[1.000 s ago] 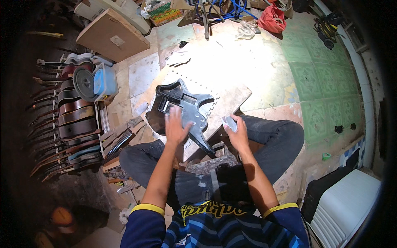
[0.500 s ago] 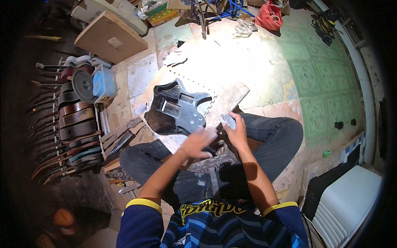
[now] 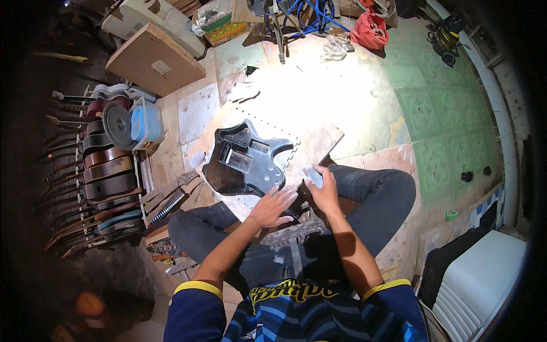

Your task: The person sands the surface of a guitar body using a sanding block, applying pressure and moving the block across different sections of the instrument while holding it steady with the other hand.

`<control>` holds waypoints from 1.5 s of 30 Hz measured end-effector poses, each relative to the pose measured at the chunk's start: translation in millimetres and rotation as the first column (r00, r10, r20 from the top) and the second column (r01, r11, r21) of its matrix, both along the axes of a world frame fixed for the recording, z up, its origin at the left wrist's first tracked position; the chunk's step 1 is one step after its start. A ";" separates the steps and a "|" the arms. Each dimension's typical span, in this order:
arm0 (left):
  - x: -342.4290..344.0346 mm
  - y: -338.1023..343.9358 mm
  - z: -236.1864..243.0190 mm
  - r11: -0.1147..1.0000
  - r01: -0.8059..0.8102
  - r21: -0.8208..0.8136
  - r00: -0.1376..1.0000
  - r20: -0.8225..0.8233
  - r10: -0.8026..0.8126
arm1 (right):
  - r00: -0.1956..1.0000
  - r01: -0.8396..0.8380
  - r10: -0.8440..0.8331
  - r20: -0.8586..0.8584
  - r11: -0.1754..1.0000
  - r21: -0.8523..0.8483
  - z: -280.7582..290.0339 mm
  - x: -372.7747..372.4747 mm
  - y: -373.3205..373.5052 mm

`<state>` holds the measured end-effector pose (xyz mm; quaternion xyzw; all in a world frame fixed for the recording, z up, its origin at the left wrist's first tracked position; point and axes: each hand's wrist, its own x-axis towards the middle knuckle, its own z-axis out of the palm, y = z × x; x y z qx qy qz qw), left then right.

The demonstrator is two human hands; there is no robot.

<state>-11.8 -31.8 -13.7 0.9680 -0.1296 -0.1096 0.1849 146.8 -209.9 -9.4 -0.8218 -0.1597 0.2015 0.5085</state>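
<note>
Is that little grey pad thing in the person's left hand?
No, the right hand holds the grey pad, while the left hand is spread open by the black guitar body.

Along the left edge of the tiled floor (image 3: pixel 370 122), a row of guitars (image 3: pixel 106 171) is ranged, with necks pointed outward. Beside the row's upper end, a round grey lid (image 3: pixel 117 126) and a translucent tub (image 3: pixel 153 122) are placed. At the far left corner, a brown panel (image 3: pixel 154 64) is propped near a pale casing (image 3: pixel 171 28). Near the far edge, a patterned box (image 3: pixel 226 33), blue tubing (image 3: pixel 322 20), a crumpled clear bag (image 3: pixel 336 49) and a red bag (image 3: pixel 370 33) are seen. Green tiles (image 3: pixel 441 108) are laid toward the right edge; a white ribbed unit (image 3: pixel 484 279) is stood at the near right corner.
</note>
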 end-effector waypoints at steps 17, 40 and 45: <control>28.0 -21.6 -6.7 0.979 -0.086 -0.187 0.995 -0.067 0.075 | 0.999 -0.013 0.012 -0.036 0.999 -0.035 10.8 -1.9 1.4; -26.9 143.6 25.1 0.797 -0.443 0.410 0.863 -0.046 0.503 | 1.000 -0.029 0.028 -0.011 0.997 -0.077 0.8 1.1 -3.4; -32.9 150.4 8.5 0.842 -0.443 0.309 0.895 0.107 0.432 | 0.999 0.027 -0.025 0.039 0.999 -0.036 5.0 2.7 -2.6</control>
